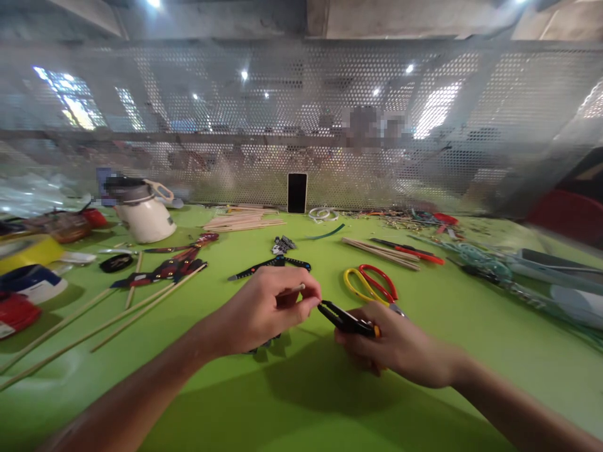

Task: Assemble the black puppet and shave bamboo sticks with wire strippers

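Has bare left hand (268,307) toward 7 o'clock, bare left forearm (155,380) toward 8. Has bare right hand (400,345) toward 5, bare right forearm (509,395) toward 4. Shows slim wrists (210,339), smooth rounded forearms widening toward view's edge, uncovered as far as visible.

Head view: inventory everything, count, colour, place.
Table: one, green, foreground
Perforated panel: one, grey, behind
Phone: one, black-screened, back centre
Jug: one, cream, back left
Coil: one, white, beside phone
Wooden sticks: many, tan, left, back, right
Jointed pieces: several, black or red, centre, left
Scissors: one, red-yellow, right
Slim tool: one, red-black, right
Pliers: one, black-orange, centre right
Clutter: uncounted, mixed, both sides
Left grip: one, bare, centre
Right grip: one, bare, around pliers
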A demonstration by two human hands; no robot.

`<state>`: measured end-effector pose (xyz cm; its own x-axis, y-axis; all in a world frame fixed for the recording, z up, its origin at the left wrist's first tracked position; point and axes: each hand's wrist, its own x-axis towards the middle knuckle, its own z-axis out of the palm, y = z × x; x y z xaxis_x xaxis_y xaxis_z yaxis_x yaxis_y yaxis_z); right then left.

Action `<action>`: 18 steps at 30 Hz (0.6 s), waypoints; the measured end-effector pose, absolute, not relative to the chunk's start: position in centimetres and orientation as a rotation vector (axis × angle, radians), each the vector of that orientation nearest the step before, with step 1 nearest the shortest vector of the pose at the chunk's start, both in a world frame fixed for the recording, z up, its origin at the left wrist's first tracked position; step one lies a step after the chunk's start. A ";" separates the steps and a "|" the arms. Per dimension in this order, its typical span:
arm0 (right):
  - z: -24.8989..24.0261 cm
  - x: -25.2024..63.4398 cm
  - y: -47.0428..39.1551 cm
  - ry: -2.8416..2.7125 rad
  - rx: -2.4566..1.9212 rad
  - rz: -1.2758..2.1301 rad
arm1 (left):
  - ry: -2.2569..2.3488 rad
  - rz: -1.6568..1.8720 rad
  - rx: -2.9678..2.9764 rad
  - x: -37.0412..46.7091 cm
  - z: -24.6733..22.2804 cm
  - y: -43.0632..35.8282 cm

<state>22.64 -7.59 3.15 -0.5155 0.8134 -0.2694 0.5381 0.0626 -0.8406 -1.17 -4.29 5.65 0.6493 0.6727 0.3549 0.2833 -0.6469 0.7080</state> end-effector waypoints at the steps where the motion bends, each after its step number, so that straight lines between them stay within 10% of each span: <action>1: 3.2 22.6 -7.6 -2.112 -1.396 1.338 | 0.745 0.826 2.271 -1.2 5.7 -4.3; 18: 2.8 22.4 -7.9 -2.243 -1.519 0.998 | 0.679 0.876 2.537 -1.5 5.8 -4.3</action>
